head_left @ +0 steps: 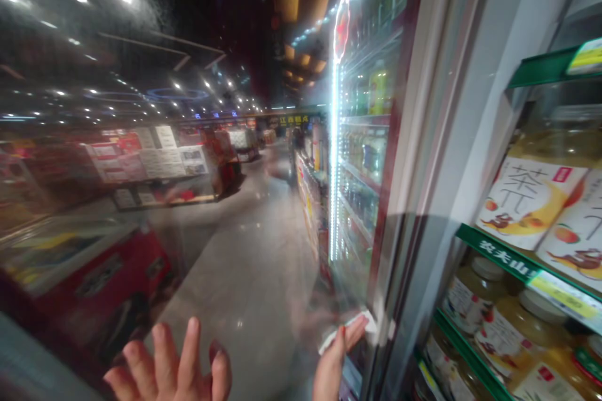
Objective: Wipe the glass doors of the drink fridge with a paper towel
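My left hand (174, 366) is raised at the bottom of the view with its fingers spread, holding nothing. It appears to lie against or just behind the clear glass door (249, 326); contact is hard to judge. Further right, my right hand (333, 357) presses a white cloth or tissue (371, 322) on the glass close to the door's edge. Its fingers are extended over the cloth, which shows past the fingertips and along the palm's left side. Reflections and motion blur soften the glass.
On the right, fridge shelves with green price strips (498, 250) hold bottled drinks (531, 200). A lit, glass-fronted drinks cooler (362, 156) stands beyond the door. Through the glass, a red chest freezer (108, 276), stacked boxes (160, 153) and a shiny aisle floor (235, 263) are visible.
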The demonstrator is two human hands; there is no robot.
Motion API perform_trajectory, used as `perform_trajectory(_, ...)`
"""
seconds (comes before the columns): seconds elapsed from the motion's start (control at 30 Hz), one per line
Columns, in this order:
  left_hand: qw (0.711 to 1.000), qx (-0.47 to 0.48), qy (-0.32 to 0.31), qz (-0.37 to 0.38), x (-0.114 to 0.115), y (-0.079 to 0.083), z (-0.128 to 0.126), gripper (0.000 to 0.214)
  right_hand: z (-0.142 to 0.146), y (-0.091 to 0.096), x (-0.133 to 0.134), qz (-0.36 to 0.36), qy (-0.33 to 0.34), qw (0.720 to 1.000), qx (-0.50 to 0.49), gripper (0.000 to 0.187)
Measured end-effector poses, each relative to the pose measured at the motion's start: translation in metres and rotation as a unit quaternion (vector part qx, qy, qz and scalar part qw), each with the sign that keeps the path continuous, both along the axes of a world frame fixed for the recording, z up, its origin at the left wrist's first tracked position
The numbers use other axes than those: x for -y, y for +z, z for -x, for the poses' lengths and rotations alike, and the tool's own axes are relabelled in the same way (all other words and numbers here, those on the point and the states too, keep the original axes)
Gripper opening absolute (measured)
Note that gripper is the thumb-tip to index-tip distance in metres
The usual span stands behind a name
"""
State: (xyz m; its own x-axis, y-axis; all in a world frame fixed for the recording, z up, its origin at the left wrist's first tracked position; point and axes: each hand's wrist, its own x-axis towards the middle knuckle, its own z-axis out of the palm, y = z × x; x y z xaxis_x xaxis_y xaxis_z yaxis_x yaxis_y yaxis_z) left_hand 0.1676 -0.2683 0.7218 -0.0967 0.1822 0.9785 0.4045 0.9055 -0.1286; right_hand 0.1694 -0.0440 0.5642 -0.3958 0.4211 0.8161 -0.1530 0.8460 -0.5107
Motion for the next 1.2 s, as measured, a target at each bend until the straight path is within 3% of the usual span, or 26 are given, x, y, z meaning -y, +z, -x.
perform_trajectory(0.1,1.000,-0.002,0.002,0.000,-0.003,0.003,0.002,0.087,-0.006,0.012,0.018,-0.106,-0.014,0.994,-0.008,0.065)
perform_trajectory(0.17,1.000,-0.008,0.008,-0.002,-0.003,0.001,0.006,0.088,-0.007,0.023,0.006,-0.221,-0.003,0.975,-0.029,0.069)
perform_trajectory(0.2,1.000,-0.010,0.014,-0.003,-0.002,-0.001,0.008,0.088,-0.005,0.031,-0.005,-0.245,-0.008,0.969,-0.040,0.072)
perform_trajectory(0.23,1.000,-0.011,0.020,-0.003,-0.002,-0.003,0.011,0.089,-0.002,0.042,-0.019,-0.227,-0.024,0.973,-0.047,0.074)
perform_trajectory(0.33,1.000,-0.011,0.025,-0.003,-0.003,-0.007,0.018,0.088,0.009,0.087,-0.051,-0.049,-0.104,0.992,-0.054,0.074)
perform_trajectory(0.4,1.000,-0.015,0.020,-0.005,-0.005,-0.006,0.019,0.088,0.014,0.118,-0.054,-0.023,-0.108,0.992,-0.057,0.072)
perform_trajectory(0.47,1.000,-0.019,0.014,-0.007,-0.007,-0.003,0.017,0.088,0.015,0.142,-0.050,-0.167,-0.064,0.982,-0.065,0.073)
perform_trajectory(0.53,1.000,-0.017,0.007,-0.020,-0.006,0.005,0.013,0.088,0.013,0.163,-0.053,-0.362,-0.014,0.928,-0.088,0.070)
perform_trajectory(0.6,0.999,-0.027,-0.012,-0.034,-0.003,0.017,0.009,0.082,0.012,0.188,-0.073,-0.455,0.000,0.884,-0.108,0.066)
perform_trajectory(0.63,0.999,-0.032,-0.025,-0.031,-0.002,0.024,0.008,0.078,0.012,0.203,-0.088,-0.441,-0.012,0.891,-0.107,0.067)
perform_trajectory(0.7,0.998,-0.038,-0.040,-0.017,0.000,0.039,0.008,0.075,0.014,0.238,-0.112,-0.318,-0.057,0.942,-0.090,0.072)
perform_trajectory(0.77,0.999,-0.039,-0.023,-0.012,-0.002,0.051,0.010,0.078,0.016,0.265,-0.116,-0.212,-0.090,0.969,-0.088,0.075)
perform_trajectory(0.8,0.999,-0.036,-0.005,-0.015,-0.005,0.055,0.012,0.080,0.016,0.272,-0.110,-0.209,-0.089,0.969,-0.096,0.074)
perform_trajectory(0.83,0.999,-0.039,0.009,-0.017,-0.007,0.058,0.015,0.082,0.015,0.272,-0.099,-0.252,-0.071,0.959,-0.109,0.073)
perform_trajectory(0.87,0.999,-0.042,0.018,-0.016,-0.009,0.059,0.017,0.082,0.013,0.268,-0.087,-0.329,-0.038,0.936,-0.122,0.072)
perform_trajectory(0.93,0.999,-0.042,0.023,-0.010,-0.012,0.060,0.021,0.082,0.009,0.253,-0.069,-0.484,0.036,0.864,-0.135,0.067)
perform_trajectory(0.97,0.999,-0.042,0.022,-0.010,-0.013,0.059,0.022,0.082,0.008,0.248,-0.068,-0.527,0.054,0.837,-0.137,0.063)
perform_trajectory(1.0,0.999,-0.041,0.022,-0.010,-0.013,0.058,0.022,0.082,0.008,0.249,-0.074,-0.539,0.052,0.830,-0.136,0.061)
perform_trajectory(1.07,0.999,-0.037,0.018,-0.009,-0.013,0.055,0.022,0.083,0.013,0.269,-0.098,-0.464,-0.004,0.877,-0.122,0.064)
perform_trajectory(1.13,1.000,-0.025,0.011,-0.010,-0.014,0.052,0.021,0.084,0.022,0.305,-0.122,-0.316,-0.064,0.942,-0.093,0.070)
perform_trajectory(1.2,1.000,-0.009,0.005,-0.027,-0.016,0.049,0.022,0.083,0.031,0.332,-0.126,-0.214,-0.083,0.970,-0.079,0.075)
